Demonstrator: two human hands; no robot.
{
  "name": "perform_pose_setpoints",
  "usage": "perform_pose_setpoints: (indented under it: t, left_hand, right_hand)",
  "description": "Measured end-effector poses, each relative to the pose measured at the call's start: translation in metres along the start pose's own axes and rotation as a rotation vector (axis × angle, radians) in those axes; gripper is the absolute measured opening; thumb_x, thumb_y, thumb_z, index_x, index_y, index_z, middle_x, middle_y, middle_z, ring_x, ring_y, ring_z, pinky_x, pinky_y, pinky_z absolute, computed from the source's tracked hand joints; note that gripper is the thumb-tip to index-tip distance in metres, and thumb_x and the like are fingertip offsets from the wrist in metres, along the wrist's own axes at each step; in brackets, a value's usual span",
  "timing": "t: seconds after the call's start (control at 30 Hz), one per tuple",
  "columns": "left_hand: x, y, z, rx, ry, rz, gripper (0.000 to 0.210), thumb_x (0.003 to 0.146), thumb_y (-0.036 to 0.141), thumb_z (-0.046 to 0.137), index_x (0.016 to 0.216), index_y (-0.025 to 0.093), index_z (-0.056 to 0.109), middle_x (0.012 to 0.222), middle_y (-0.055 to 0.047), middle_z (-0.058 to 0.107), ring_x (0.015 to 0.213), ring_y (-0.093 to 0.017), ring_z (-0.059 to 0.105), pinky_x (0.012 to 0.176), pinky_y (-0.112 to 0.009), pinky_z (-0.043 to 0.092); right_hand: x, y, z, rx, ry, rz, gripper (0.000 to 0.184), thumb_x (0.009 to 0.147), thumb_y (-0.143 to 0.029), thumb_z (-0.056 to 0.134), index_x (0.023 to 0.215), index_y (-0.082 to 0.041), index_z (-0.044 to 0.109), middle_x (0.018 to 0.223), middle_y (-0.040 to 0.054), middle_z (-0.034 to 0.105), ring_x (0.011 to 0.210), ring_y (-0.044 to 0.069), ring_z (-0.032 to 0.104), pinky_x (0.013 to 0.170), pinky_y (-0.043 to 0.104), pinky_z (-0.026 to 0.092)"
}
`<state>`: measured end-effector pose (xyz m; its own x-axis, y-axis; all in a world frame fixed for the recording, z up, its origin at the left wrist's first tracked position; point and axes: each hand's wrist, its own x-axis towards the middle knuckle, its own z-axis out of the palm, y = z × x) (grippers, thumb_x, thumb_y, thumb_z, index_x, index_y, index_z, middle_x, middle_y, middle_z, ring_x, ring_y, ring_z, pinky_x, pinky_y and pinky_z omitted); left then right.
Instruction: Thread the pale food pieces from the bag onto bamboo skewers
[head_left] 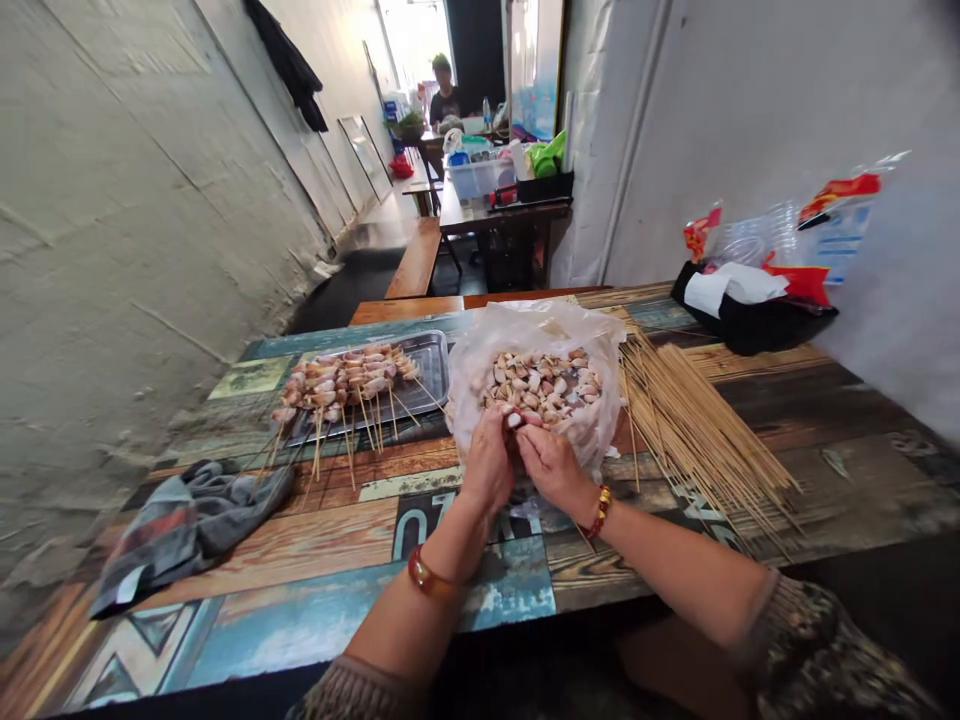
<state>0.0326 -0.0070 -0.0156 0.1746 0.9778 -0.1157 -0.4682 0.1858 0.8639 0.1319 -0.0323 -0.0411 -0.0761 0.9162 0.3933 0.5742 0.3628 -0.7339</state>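
Observation:
A plastic bag (pixel 469 375) lies open on the table, with many loose garlic cloves (pixel 551 385) in it. Over its near edge, my left hand (pixel 491 455) is closed with garlic cloves pinched at its fingertips. My right hand (pixel 551 460) meets it there, also closed, and a thin bamboo skewer (pixel 587 538) pokes out below its wrist. The fingers hide most of that skewer. On the left, a metal tray (pixel 431 360) bears a pile of skewered garlic cloves (pixel 349 375), their stick ends hanging over the near rim.
Bare bamboo skewers (pixel 697 430) are spread right of the bag. A grey cloth (pixel 199 525) lies at the table's left. Packets fill a black bag (pixel 757 320) at the back right. Beyond are a bench (pixel 416 260), a plastic bin (pixel 480 180) and a seated person (pixel 444 100).

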Motion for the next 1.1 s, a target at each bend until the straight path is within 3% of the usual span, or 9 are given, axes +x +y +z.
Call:
perform_pose_setpoints:
  t: [0.13, 0.2, 0.3, 0.4, 0.6, 0.83, 0.97, 1.1]
  left_hand:
    - [0.001, 0.006, -0.001, -0.117, -0.084, -0.122, 0.042, 0.081, 0.056, 0.053, 0.092, 0.017, 0.063, 0.083, -0.009, 0.071, 0.092, -0.023, 0.066, 0.08, -0.032, 0.052]
    - [0.0, 0.01, -0.001, -0.102, -0.092, -0.136, 0.039, 0.078, 0.052, 0.06, 0.093, 0.016, 0.064, 0.085, -0.009, 0.071, 0.09, -0.022, 0.067, 0.08, -0.031, 0.052]
    - [-0.002, 0.013, 0.003, -0.031, -0.033, -0.141, 0.024, 0.072, 0.031, 0.07, 0.088, 0.015, 0.064, 0.082, -0.005, 0.072, 0.083, -0.019, 0.068, 0.078, -0.028, 0.052]
    - [0.0, 0.012, 0.009, -0.033, -0.001, -0.155, 0.017, 0.069, 0.024, 0.068, 0.082, 0.015, 0.064, 0.079, -0.003, 0.072, 0.077, -0.017, 0.068, 0.077, -0.028, 0.052]
    - [0.005, 0.006, 0.022, -0.019, 0.079, -0.127, 0.01, 0.064, 0.022, 0.063, 0.071, 0.015, 0.062, 0.071, -0.003, 0.071, 0.079, -0.019, 0.068, 0.079, -0.03, 0.052]
    - [0.0, -0.003, 0.025, 0.045, 0.127, -0.023, 0.012, 0.063, 0.024, 0.064, 0.07, 0.014, 0.062, 0.068, -0.003, 0.07, 0.078, -0.02, 0.067, 0.078, -0.03, 0.051]
    - [-0.001, -0.008, 0.026, 0.057, 0.127, -0.004, 0.012, 0.064, 0.024, 0.062, 0.07, 0.014, 0.062, 0.067, -0.003, 0.069, 0.073, -0.018, 0.066, 0.071, -0.027, 0.05]
    - [0.002, -0.013, 0.026, 0.078, 0.124, -0.04, 0.016, 0.067, 0.027, 0.061, 0.073, 0.012, 0.064, 0.057, -0.002, 0.065, 0.053, -0.013, 0.061, 0.054, -0.023, 0.048]
  right_hand:
    - [0.004, 0.002, -0.001, 0.032, -0.002, 0.023, 0.032, 0.096, -0.027, 0.032, 0.079, -0.019, 0.058, 0.068, 0.0028, 0.061, 0.064, 0.015, 0.056, 0.061, 0.025, 0.039]
    - [0.005, 0.002, 0.001, 0.043, 0.002, 0.042, 0.031, 0.096, -0.025, 0.033, 0.079, -0.019, 0.058, 0.07, 0.0029, 0.062, 0.065, 0.015, 0.057, 0.061, 0.024, 0.039]
    - [0.007, 0.0, 0.002, 0.029, -0.002, 0.08, 0.028, 0.095, -0.023, 0.037, 0.077, -0.019, 0.059, 0.073, 0.0041, 0.065, 0.068, 0.015, 0.059, 0.061, 0.024, 0.038]
    - [0.01, -0.003, 0.0, -0.003, -0.013, 0.125, 0.027, 0.094, -0.021, 0.039, 0.08, -0.018, 0.062, 0.076, 0.0049, 0.068, 0.069, 0.015, 0.061, 0.061, 0.023, 0.037]
    - [0.014, -0.009, -0.007, -0.027, -0.043, 0.202, 0.026, 0.094, -0.02, 0.04, 0.093, -0.018, 0.066, 0.087, 0.0064, 0.072, 0.076, 0.015, 0.064, 0.064, 0.023, 0.037]
    - [0.013, -0.008, -0.004, 0.008, -0.096, 0.247, 0.029, 0.094, -0.022, 0.038, 0.092, -0.015, 0.066, 0.091, 0.0114, 0.071, 0.079, 0.019, 0.064, 0.065, 0.026, 0.038]
    - [0.013, -0.001, -0.007, 0.081, -0.119, 0.216, 0.027, 0.094, -0.021, 0.039, 0.093, -0.015, 0.065, 0.088, 0.0105, 0.07, 0.078, 0.018, 0.063, 0.066, 0.025, 0.039]
    - [0.014, 0.007, -0.013, 0.184, -0.112, 0.187, 0.027, 0.095, -0.019, 0.038, 0.089, -0.014, 0.064, 0.081, 0.008, 0.069, 0.073, 0.016, 0.062, 0.065, 0.024, 0.039]
